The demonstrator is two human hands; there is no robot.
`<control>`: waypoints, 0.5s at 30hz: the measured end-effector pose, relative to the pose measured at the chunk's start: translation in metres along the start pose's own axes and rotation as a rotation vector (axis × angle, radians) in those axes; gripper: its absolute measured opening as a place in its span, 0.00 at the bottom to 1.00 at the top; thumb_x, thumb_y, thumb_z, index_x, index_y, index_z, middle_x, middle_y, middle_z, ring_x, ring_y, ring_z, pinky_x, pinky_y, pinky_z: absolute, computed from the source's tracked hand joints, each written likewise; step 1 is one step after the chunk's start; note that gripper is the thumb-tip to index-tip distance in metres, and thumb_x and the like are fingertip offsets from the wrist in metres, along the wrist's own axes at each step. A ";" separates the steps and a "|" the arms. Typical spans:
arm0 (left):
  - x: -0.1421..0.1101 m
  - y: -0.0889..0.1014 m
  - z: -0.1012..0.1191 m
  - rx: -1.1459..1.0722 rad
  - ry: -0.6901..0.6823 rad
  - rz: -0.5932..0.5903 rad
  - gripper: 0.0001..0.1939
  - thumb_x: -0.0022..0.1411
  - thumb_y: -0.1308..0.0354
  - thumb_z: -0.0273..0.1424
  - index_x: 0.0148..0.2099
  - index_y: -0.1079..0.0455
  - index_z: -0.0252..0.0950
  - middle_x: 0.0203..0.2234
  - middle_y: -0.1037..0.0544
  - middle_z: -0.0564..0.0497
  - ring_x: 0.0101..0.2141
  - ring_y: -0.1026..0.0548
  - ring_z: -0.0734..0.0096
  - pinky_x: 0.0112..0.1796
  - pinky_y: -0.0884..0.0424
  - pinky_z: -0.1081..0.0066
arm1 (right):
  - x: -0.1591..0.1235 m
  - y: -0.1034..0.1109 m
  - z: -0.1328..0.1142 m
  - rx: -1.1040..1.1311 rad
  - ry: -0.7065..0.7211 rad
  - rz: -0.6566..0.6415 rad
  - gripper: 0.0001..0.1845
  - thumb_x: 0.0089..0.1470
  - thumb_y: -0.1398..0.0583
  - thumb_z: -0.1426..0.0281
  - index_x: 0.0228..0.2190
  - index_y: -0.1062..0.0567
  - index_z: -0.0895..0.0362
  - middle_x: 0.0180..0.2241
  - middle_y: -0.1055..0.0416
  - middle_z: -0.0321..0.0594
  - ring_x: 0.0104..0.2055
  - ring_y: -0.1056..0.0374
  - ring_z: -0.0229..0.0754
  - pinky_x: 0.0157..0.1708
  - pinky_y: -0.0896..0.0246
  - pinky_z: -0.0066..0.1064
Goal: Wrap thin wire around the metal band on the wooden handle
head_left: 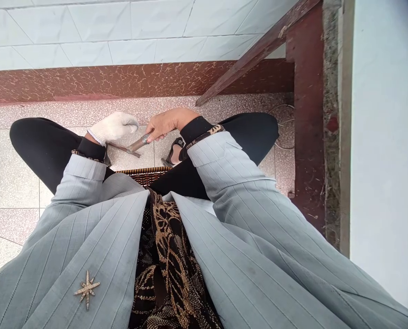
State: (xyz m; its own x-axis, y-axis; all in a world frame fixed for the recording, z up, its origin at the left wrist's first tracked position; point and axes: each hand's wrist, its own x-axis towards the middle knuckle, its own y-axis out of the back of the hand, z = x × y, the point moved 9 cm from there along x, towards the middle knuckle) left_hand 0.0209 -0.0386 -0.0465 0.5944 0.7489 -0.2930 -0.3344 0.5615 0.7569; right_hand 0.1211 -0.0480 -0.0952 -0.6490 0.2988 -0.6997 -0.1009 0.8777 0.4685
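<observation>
My right hand (168,123) is bare and wrapped round the thick, worn handle of a T-shaped hand tool (138,143). A thin, dark bar crosses the tool's far end, pointing down-left from my hand. My left hand (113,128) wears a white knitted glove, its fingers curled in toward the palm. It is just above the tool's crossbar, and whatever it may hold is hidden. Both hands are between my spread knees, above the tiled floor (121,160).
Below my hands shows the woven edge of a wicker seat (149,171). A shoe (174,151) is on the floor. A slanting wooden bar (245,59) joins a dark red post (308,114) at right, with a pale cable (282,146) beside it. A tiled wall (97,27) stands ahead.
</observation>
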 end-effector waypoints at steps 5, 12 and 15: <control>0.003 0.014 -0.011 -0.166 0.021 0.155 0.13 0.61 0.48 0.34 0.39 0.25 0.33 0.31 0.24 0.48 0.32 0.30 0.70 0.37 0.34 0.68 | -0.029 0.021 -0.025 0.248 0.276 0.103 0.12 0.64 0.39 0.65 0.34 0.23 0.61 0.26 0.30 0.35 0.28 0.36 0.34 0.35 0.41 0.29; 0.010 -0.009 -0.006 -0.320 -0.040 0.044 0.15 0.66 0.51 0.35 0.40 0.25 0.33 0.26 0.30 0.51 0.27 0.35 0.74 0.34 0.37 0.71 | -0.049 0.077 0.017 0.831 0.303 0.746 0.20 0.60 0.36 0.52 0.28 0.28 0.54 0.31 0.27 0.41 0.28 0.38 0.37 0.33 0.38 0.33; 0.013 -0.019 0.001 -0.219 -0.080 0.009 0.16 0.64 0.50 0.36 0.38 0.25 0.32 0.25 0.30 0.52 0.29 0.34 0.73 0.36 0.36 0.70 | -0.036 0.074 0.033 0.789 0.121 0.831 0.20 0.63 0.39 0.57 0.24 0.31 0.54 0.29 0.28 0.41 0.26 0.38 0.37 0.30 0.39 0.33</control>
State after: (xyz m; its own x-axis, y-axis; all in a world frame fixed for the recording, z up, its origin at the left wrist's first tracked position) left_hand 0.0354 -0.0399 -0.0639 0.6439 0.7289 -0.2327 -0.4853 0.6242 0.6122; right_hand 0.1614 0.0186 -0.0533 -0.3667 0.8943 -0.2565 0.8638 0.4297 0.2630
